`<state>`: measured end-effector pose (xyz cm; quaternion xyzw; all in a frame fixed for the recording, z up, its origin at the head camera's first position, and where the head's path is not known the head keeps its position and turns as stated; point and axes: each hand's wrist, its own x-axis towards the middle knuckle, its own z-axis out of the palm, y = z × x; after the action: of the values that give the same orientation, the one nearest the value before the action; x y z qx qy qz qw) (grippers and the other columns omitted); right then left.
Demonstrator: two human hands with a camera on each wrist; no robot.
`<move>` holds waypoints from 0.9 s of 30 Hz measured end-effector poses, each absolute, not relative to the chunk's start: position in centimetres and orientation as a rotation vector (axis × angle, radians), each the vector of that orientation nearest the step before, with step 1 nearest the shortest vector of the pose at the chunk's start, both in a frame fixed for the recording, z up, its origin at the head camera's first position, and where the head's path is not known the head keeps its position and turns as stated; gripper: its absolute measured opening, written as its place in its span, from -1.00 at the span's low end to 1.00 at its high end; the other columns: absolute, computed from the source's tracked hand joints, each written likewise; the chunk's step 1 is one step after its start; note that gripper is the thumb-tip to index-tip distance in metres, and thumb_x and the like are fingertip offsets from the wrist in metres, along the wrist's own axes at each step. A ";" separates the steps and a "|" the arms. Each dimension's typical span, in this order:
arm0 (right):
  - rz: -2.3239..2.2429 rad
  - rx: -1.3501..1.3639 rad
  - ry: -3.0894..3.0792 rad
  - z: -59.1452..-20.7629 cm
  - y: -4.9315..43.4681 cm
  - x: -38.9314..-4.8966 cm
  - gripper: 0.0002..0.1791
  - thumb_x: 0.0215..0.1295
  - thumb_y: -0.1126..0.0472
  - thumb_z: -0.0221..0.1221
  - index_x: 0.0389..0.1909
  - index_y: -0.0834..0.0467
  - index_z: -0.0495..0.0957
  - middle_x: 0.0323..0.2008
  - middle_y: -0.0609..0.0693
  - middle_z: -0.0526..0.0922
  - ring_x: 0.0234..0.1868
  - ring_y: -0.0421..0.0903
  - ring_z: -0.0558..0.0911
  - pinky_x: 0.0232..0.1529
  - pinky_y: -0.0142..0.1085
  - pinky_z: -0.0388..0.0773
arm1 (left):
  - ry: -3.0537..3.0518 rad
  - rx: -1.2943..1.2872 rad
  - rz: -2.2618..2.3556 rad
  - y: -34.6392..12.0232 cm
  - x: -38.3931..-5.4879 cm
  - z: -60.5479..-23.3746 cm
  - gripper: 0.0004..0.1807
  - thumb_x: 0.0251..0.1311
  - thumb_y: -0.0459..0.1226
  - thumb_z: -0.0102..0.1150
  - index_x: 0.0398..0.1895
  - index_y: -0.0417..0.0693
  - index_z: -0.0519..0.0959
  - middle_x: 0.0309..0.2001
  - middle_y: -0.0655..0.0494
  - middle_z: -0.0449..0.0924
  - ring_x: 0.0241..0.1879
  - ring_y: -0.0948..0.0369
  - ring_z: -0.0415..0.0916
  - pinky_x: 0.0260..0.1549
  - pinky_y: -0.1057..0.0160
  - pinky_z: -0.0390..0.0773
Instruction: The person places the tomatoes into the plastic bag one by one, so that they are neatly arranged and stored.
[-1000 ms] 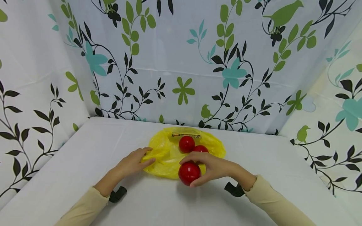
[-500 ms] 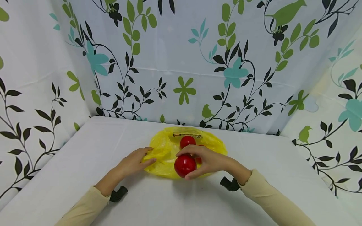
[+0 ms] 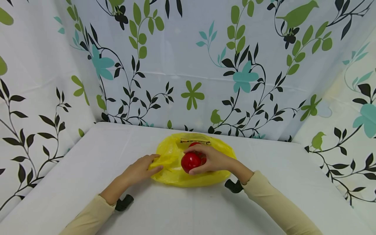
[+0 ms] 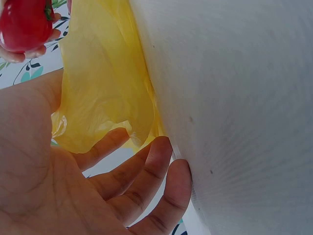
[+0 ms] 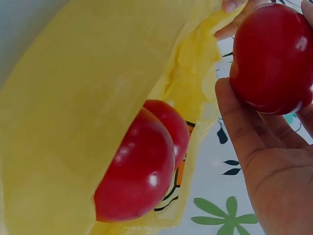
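Observation:
A yellow plastic bag lies on the white table, its mouth gaping. My left hand holds its left edge, thumb and fingers on the film; in the left wrist view the thumb tip is hidden behind the yellow plastic. Above the bag, my right hand grips a shiny red tomato, whose green stem shows in the left wrist view. Two more tomatoes lie in the bag, partly covered by its film in the right wrist view. In the head view my right hand and the held tomato mostly hide them.
The white tabletop spreads around the bag. Just behind it hangs a leaf-and-bird patterned curtain, which also encloses both sides. Black wrist camera mounts stick out below the wrists.
My right hand has carried the held tomato away from me and slightly left, from the bag's near edge to over its middle. The left hand keeps its place on the bag.

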<state>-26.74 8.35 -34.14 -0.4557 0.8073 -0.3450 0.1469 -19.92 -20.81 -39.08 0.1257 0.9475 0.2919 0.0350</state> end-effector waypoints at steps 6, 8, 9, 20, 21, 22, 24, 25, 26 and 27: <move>-0.998 -1.332 2.351 -34.3 7.4 -28.0 -0.29 0.11 0.08 0.42 0.27 0.18 0.42 0.27 0.02 0.45 0.22 0.04 0.44 0.08 -0.19 0.56 | 2.924 0.387 0.892 -20.9 -20.0 -39.1 -0.31 0.37 0.06 0.04 0.36 -0.25 0.33 0.25 -0.28 0.42 0.26 -0.20 0.33 0.17 -0.26 0.34; -0.992 -1.321 2.359 -34.4 7.1 -28.3 -0.29 0.11 0.07 0.42 0.28 0.16 0.42 0.29 0.01 0.44 0.24 0.04 0.42 0.08 -0.17 0.56 | 2.923 0.387 0.897 -20.9 -20.0 -39.2 -0.32 0.37 0.06 0.04 0.36 -0.25 0.33 0.25 -0.28 0.42 0.27 -0.20 0.33 0.18 -0.25 0.34; -0.982 -1.312 2.366 -34.4 7.0 -28.4 -0.29 0.11 0.06 0.42 0.28 0.15 0.43 0.29 0.00 0.44 0.24 0.03 0.42 0.08 -0.17 0.56 | 2.921 0.391 0.900 -20.9 -20.0 -39.2 -0.32 0.37 0.05 0.04 0.36 -0.26 0.33 0.25 -0.28 0.42 0.26 -0.20 0.33 0.18 -0.25 0.34; -0.899 -1.211 2.440 -35.4 5.8 -29.2 -0.25 0.07 -0.06 0.43 0.29 0.03 0.43 0.31 -0.06 0.42 0.22 -0.03 0.44 0.11 -0.13 0.54 | 2.912 0.376 0.907 -20.7 -19.8 -39.1 -0.33 0.36 0.03 0.07 0.34 -0.25 0.35 0.23 -0.26 0.44 0.24 -0.19 0.36 0.15 -0.25 0.37; -0.889 -1.202 2.443 -35.5 5.7 -29.2 -0.25 0.07 -0.06 0.43 0.29 0.03 0.43 0.30 -0.05 0.43 0.21 -0.02 0.45 0.11 -0.13 0.54 | 2.912 0.373 0.904 -20.7 -19.8 -39.1 -0.33 0.36 0.03 0.07 0.34 -0.25 0.35 0.23 -0.26 0.44 0.24 -0.19 0.35 0.14 -0.26 0.38; -0.884 -1.191 2.444 -35.6 5.6 -29.3 -0.25 0.08 -0.06 0.43 0.30 0.03 0.43 0.28 -0.03 0.44 0.20 -0.02 0.45 0.11 -0.12 0.54 | 2.913 0.374 0.903 -20.7 -19.8 -39.2 -0.33 0.36 0.03 0.07 0.34 -0.25 0.34 0.23 -0.27 0.44 0.24 -0.19 0.36 0.14 -0.26 0.38; -0.861 -1.174 2.449 -35.9 5.5 -29.5 -0.25 0.08 -0.08 0.42 0.30 0.02 0.42 0.25 -0.02 0.46 0.18 -0.02 0.47 0.10 -0.11 0.54 | 2.915 0.369 0.904 -20.7 -19.9 -39.3 -0.33 0.36 0.04 0.07 0.35 -0.24 0.34 0.24 -0.26 0.43 0.25 -0.19 0.35 0.15 -0.26 0.37; -0.850 -1.167 2.450 -35.9 5.4 -29.5 -0.25 0.08 -0.08 0.42 0.30 0.02 0.42 0.24 -0.02 0.47 0.17 -0.02 0.47 0.11 -0.11 0.53 | 2.917 0.371 0.904 -20.8 -19.9 -39.3 -0.33 0.36 0.04 0.07 0.35 -0.25 0.34 0.24 -0.26 0.43 0.25 -0.19 0.35 0.15 -0.26 0.37; -0.835 -1.157 2.454 -35.9 5.3 -29.5 -0.25 0.08 -0.08 0.42 0.30 0.00 0.41 0.24 -0.02 0.47 0.17 -0.02 0.47 0.12 -0.10 0.53 | 2.920 0.374 0.903 -20.8 -20.0 -39.4 -0.33 0.36 0.04 0.06 0.35 -0.25 0.34 0.24 -0.26 0.43 0.25 -0.19 0.35 0.16 -0.26 0.36; -0.824 -1.146 2.456 -36.0 5.2 -29.5 -0.25 0.08 -0.09 0.42 0.31 -0.01 0.41 0.24 -0.02 0.47 0.18 -0.01 0.46 0.13 -0.08 0.51 | 2.920 0.376 0.907 -20.8 -20.0 -39.4 -0.33 0.36 0.04 0.06 0.35 -0.25 0.34 0.25 -0.26 0.43 0.26 -0.19 0.34 0.16 -0.26 0.36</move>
<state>-29.48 5.21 -35.98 -0.3996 0.8568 -0.2874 0.1538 -20.02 -20.81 -39.38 0.1220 0.9474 0.2942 0.0307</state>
